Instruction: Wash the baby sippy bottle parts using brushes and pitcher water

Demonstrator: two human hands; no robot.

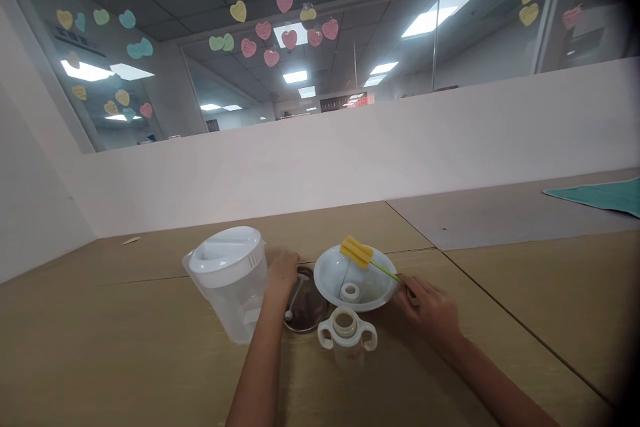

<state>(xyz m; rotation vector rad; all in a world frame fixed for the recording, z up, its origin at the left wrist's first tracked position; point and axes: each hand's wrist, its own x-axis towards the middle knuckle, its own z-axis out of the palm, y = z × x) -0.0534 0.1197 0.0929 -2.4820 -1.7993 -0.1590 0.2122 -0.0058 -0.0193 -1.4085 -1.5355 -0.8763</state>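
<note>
My right hand [430,307] is closed round the green handle of a bottle brush with a yellow sponge head [357,251]. The sponge is over the far side of a white bowl [324,285], in which a small white ring-shaped cap [350,292] lies. My left hand [283,271] is at the far left rim of a round metal dish [310,312]; its fingers are mostly hidden. A thin straw with a ball end [289,314] lies in that dish. In front of the bowl, a baby bottle with two handles [345,323] stands upright without a lid.
A white lidded plastic pitcher [227,280] stands just left of my left hand. A teal cloth [600,195] lies at the far right. A small flat scrap [131,240] is at the back left. Behind the wooden table [125,340] rises a white wall [300,173] with glass above.
</note>
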